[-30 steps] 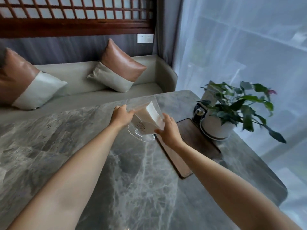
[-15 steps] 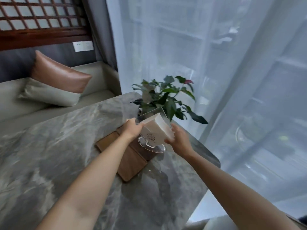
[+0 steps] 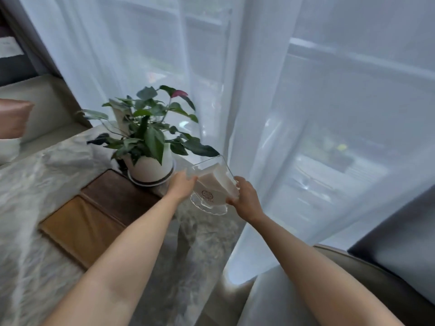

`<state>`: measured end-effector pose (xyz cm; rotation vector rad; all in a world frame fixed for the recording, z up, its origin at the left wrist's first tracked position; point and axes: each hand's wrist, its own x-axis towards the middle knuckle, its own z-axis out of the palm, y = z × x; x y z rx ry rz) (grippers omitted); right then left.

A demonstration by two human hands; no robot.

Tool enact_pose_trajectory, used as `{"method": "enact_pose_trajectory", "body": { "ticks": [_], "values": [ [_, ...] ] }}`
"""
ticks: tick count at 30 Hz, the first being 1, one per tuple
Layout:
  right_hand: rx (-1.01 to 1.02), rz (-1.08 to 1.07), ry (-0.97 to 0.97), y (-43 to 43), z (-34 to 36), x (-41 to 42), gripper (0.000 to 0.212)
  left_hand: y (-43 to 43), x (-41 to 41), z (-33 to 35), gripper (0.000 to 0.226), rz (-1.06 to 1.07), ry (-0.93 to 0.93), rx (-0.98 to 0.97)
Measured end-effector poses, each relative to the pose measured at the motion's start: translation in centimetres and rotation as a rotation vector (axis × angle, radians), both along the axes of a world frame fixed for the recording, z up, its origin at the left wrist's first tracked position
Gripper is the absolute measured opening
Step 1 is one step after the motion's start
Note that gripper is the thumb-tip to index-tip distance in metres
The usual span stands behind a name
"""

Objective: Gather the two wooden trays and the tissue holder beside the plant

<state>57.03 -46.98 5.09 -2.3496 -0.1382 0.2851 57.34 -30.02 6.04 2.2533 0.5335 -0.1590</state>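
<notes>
A person's two bare hands hold a clear tissue holder [image 3: 213,189] at the centre of the frame, over the right edge of a grey marbled surface [image 3: 35,175]. The left hand [image 3: 182,188] clasps the holder's left side and the right hand [image 3: 244,198] its right side, fingers curled around the transparent walls. The holder is tilted, with its round clear base lowest and its open top leaning toward the upper right; a stack of pale tissues bearing a small round emblem sits inside. Whether the base touches the surface cannot be told.

Just to the left and above in the frame, a green-leaved plant [image 3: 150,132] with one pink leaf stands in a white pot on a saucer. Two wooden trays lie flat side by side on the surface at centre left: the darker tray [image 3: 117,196] next to the pot, the lighter tray [image 3: 80,227] touching it and nearer the lower left. Sheer white curtains [image 3: 306,114] fill the upper and right parts of the frame. A cushioned bench [image 3: 35,109] shows at the upper left, and a padded chair back [image 3: 376,278] at the lower right.
</notes>
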Motion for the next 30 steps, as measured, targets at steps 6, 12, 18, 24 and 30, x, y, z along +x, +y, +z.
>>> {"method": "enact_pose_trajectory", "body": {
  "ticks": [6,12,18,24,30],
  "values": [
    [-0.017,-0.023,0.052,-1.2,-1.3,0.8,0.069,-1.2,1.3,-1.8,0.054,-0.027,0.039,0.022],
    [-0.032,-0.028,0.083,-1.7,-1.8,1.2,0.068,-1.8,2.2,-2.1,0.046,-0.048,0.029,0.061],
    [-0.081,0.005,0.073,-1.5,-1.7,1.0,0.065,-1.7,2.0,-2.2,0.051,-0.079,0.052,0.025],
    [-0.182,0.042,-0.041,-1.0,-0.3,0.1,0.071,-0.7,0.6,-1.4,0.048,-0.129,0.021,0.115],
    [-0.213,0.106,-0.383,1.8,4.7,-0.5,0.064,0.7,-0.8,2.9,0.04,-0.166,-0.326,0.435]
  ]
}}
